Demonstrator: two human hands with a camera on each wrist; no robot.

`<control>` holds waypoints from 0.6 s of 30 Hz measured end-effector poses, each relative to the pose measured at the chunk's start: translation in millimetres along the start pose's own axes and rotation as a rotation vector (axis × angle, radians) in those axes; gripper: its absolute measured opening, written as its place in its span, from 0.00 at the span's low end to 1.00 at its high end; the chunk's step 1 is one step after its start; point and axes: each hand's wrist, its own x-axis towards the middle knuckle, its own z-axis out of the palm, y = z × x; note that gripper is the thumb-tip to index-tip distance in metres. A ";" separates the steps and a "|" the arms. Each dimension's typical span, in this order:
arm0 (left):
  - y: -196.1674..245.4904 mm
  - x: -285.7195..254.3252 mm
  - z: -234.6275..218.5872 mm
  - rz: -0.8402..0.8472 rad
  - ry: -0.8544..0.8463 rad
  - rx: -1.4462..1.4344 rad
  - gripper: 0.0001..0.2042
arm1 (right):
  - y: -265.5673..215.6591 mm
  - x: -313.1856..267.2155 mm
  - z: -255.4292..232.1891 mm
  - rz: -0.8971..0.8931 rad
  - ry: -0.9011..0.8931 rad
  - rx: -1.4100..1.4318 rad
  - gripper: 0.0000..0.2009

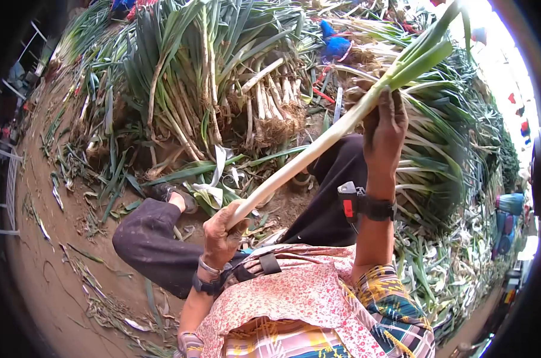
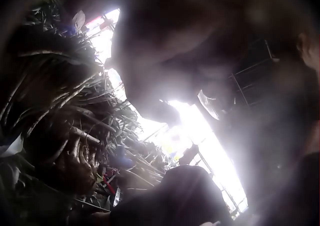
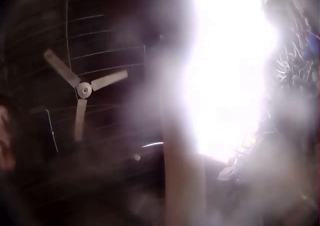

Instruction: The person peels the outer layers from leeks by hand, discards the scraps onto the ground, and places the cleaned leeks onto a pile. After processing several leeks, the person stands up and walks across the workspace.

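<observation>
One long leek [image 1: 309, 154] slants across the head view, its white end low at left and green leaves high at right. My left hand [image 1: 223, 234] grips the white end, fingers curled round it. Higher up, my right hand [image 1: 385, 122] holds the stalk just below where the leaves spread, thumb on the near side and fingers partly hidden behind it. In the left wrist view the hand area is dark and blurred. A pale blurred upright shape fills part of the right wrist view; I cannot tell what it is.
Bundled leeks [image 1: 193, 77] with brown roots stand beyond the legs. More leeks [image 1: 428, 155] are heaped at right, above scattered leaf scraps [image 1: 455, 280]. Bare soil [image 1: 50, 238] shows at left. Blue material [image 1: 336, 48] lies among the heaps. A ceiling fan [image 3: 84, 89] hangs overhead.
</observation>
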 end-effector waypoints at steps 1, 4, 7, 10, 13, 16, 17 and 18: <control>2.6 -0.4 0.7 0.024 0.038 0.099 0.18 | 1.1 -4.0 2.7 0.013 0.012 -0.033 0.14; 8.2 -5.0 5.9 0.069 0.117 0.347 0.17 | 7.7 -10.7 -0.5 0.052 0.029 -0.161 0.13; 14.1 -7.6 13.7 0.051 0.060 0.302 0.17 | 9.7 -13.1 -4.1 0.075 -0.056 -0.141 0.14; 27.2 -5.8 14.8 -0.056 -0.092 0.326 0.20 | 2.1 -21.7 10.9 0.110 -0.153 -0.068 0.16; 23.6 -8.2 16.6 -0.042 -0.057 0.382 0.21 | -0.3 -25.6 16.1 0.156 -0.200 -0.206 0.22; 15.8 -13.7 16.2 0.012 0.016 0.464 0.20 | -8.2 -27.3 21.1 0.232 -0.249 -0.277 0.25; 14.4 -14.8 15.1 0.020 0.026 0.475 0.20 | -7.5 -27.6 21.5 0.221 -0.247 -0.291 0.24; 13.0 -15.5 14.1 0.029 0.037 0.485 0.20 | -6.2 -28.3 21.6 0.207 -0.246 -0.306 0.23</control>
